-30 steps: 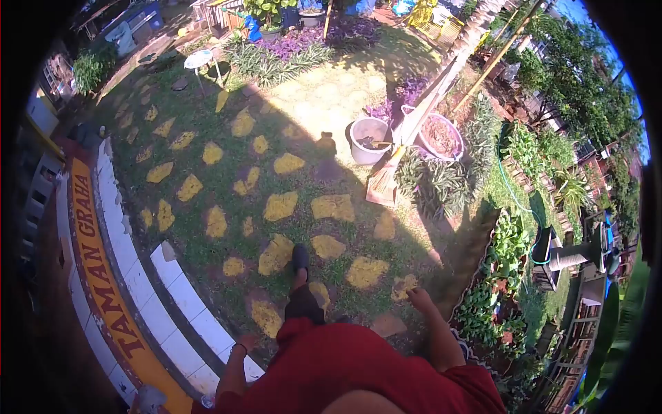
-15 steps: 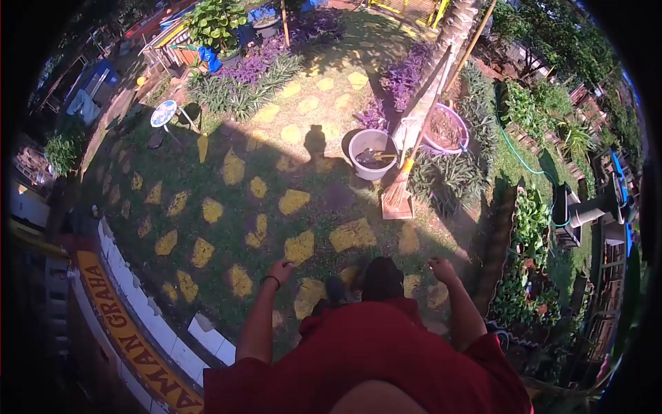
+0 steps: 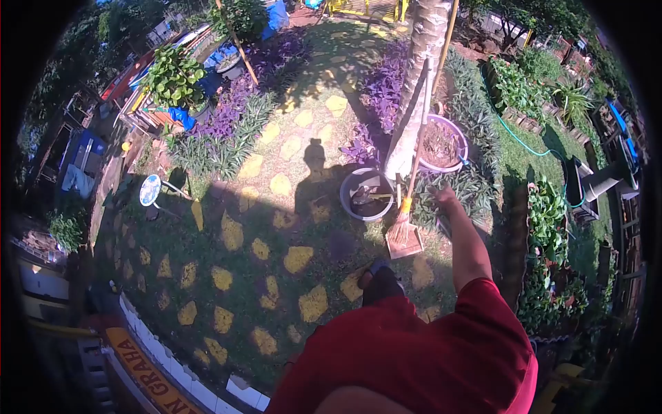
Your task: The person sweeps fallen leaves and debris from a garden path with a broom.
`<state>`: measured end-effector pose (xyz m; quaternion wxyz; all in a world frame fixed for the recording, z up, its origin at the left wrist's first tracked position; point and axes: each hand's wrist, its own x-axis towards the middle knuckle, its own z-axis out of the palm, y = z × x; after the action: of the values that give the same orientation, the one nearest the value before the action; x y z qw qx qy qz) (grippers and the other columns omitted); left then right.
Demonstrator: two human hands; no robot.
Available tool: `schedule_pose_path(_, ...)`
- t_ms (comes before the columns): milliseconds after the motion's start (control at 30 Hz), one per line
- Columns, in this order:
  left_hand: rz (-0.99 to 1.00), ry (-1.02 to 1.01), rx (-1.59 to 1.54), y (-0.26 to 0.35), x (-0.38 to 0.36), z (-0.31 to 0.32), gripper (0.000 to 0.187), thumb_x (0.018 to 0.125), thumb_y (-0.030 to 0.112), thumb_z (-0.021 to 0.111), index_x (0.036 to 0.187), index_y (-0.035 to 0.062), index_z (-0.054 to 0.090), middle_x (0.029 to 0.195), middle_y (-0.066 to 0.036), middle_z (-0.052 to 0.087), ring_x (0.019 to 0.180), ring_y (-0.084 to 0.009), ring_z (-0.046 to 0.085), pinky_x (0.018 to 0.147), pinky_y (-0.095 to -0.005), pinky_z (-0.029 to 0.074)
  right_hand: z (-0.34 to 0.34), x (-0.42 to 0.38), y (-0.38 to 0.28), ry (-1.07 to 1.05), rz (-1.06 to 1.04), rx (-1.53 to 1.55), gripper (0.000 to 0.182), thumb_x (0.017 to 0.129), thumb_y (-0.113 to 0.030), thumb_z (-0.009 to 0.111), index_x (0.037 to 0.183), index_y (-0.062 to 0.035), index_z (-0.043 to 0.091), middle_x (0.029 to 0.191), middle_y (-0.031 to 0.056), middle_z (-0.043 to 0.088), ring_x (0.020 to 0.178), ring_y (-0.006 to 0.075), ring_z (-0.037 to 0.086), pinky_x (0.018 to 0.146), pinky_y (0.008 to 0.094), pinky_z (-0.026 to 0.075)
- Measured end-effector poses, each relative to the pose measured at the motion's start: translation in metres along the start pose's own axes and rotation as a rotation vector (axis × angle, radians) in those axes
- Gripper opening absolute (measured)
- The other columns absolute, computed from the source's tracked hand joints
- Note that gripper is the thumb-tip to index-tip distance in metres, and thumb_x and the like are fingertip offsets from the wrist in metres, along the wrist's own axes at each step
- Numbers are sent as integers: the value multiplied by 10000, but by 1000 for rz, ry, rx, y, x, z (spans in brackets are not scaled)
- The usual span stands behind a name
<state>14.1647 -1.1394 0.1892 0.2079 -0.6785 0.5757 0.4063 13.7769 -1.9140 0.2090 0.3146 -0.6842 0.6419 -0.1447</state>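
My right hand [image 3: 445,197] is stretched forward, its fingers looking loosely apart with nothing seen in them. Just left of it, a broom [image 3: 399,232] leans against the tree trunk [image 3: 412,103], bristles down and handle upward; a small gap appears between hand and handle. The bristles rest at a wooden-looking dustpan [image 3: 412,243] on the ground. Beside these stands a pale round tub [image 3: 347,204] with dark contents and a tool handle in it. Behind my hand is a pink-purple tub [image 3: 460,165] holding dry brown material. My left hand is out of view.
Yellow stepping stones [image 3: 298,259] run across the grass. Purple plants [image 3: 386,90] border the path. At left is a small round-topped stand [image 3: 149,190]. A white-tiled edge [image 3: 186,376] with a lettered sign [image 3: 148,376] lies lower left. A green hose [image 3: 514,134] crosses the right side.
I have moved forward, closer to the tree, broom and tubs. My right arm has reached ahead toward the broom handle. My left hand has dropped out of view.
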Motion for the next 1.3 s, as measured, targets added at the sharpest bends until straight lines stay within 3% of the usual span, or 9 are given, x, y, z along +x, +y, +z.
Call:
schedule_pose_path(67, -74, -54, -290, 18, -3, -14, 417, 1013, 336, 440, 1314, 83, 580, 1183, -123, 654, 1029, -226, 653, 830, -344, 546, 21, 119, 17, 11, -68, 15, 953, 771, -334, 837, 1451, 62, 301, 1252, 253, 587, 1023, 294, 650, 897, 322, 524)
schedule_pose_path(133, -259, -54, -670, 20, 3, -37, 411, 1014, 325, 443, 1318, 81, 571, 1187, -129, 652, 1025, -232, 655, 821, -351, 543, -57, 112, -103, 62, 90, 12, 1109, 709, -535, 811, 1476, 58, 271, 1400, 304, 478, 1318, 380, 476, 1103, 385, 372)
schedule_pose_path(233, -430, -16, -1063, 17, 15, -77, 402, 1015, 308, 448, 1324, 77, 558, 1194, -136, 650, 1020, -240, 657, 808, -360, 538, -93, 164, -179, 181, 196, 40, 1145, 699, -517, 822, 1470, 91, 233, 1374, 320, 492, 1304, 369, 491, 1082, 371, 400)
schedule_pose_path(467, -374, 182, -1583, -29, 45, -123, 386, 1017, 270, 460, 1340, 69, 526, 1209, -155, 644, 1007, -260, 664, 778, -383, 526, -91, 304, -211, 343, 169, 18, 551, 853, -441, 680, 1234, -49, 610, 1021, 177, 710, 991, 331, 676, 853, 401, 523)
schedule_pose_path(567, -386, 152, -1384, -63, 69, -213, 395, 999, 240, 513, 1350, 60, 508, 1227, -160, 629, 919, -256, 684, 738, -344, 521, -93, 296, -199, 317, 63, 317, 492, 819, -374, 669, 1123, 11, 648, 1130, 273, 661, 1113, 386, 629, 934, 432, 496)
schedule_pose_path(700, -330, 225, -1318, -80, 110, -315, 437, 976, 301, 538, 1348, 72, 523, 1239, -113, 632, 931, -234, 676, 791, -355, 532, -100, 247, -172, 402, 97, -271, 363, 839, -200, 507, 1122, -22, 646, 1104, 275, 659, 1087, 401, 627, 1002, 442, 467)
schedule_pose_path(900, -145, 200, -1221, -106, 182, -376, 420, 991, 268, 525, 1315, 1, 538, 1197, -153, 648, 938, -249, 693, 791, -335, 534, -126, 170, -230, 234, 283, -120, 917, 810, -552, 665, 1451, 7, 324, 1520, 358, 213, 1429, 418, 273, 1160, 437, 286)
schedule_pose_path(1033, -86, 190, -1304, -87, 157, -372, 431, 991, 263, 540, 1321, -14, 529, 1196, -157, 648, 970, -235, 684, 814, -341, 543, -85, 193, -216, 253, 404, 34, 1122, 757, -588, 731, 1533, -20, 154, 1579, 319, 83, 1464, 450, 168, 1175, 459, 255)
schedule_pose_path(1300, -561, -27, -1465, -146, 43, -175, 413, 1002, 238, 515, 1356, 25, 514, 1285, -153, 612, 1004, -286, 677, 916, -402, 524, 100, 240, -177, 195, 261, 130, 841, 791, -529, 721, 1422, -42, 454, 1339, 313, 509, 1316, 380, 456, 1094, 389, 380)
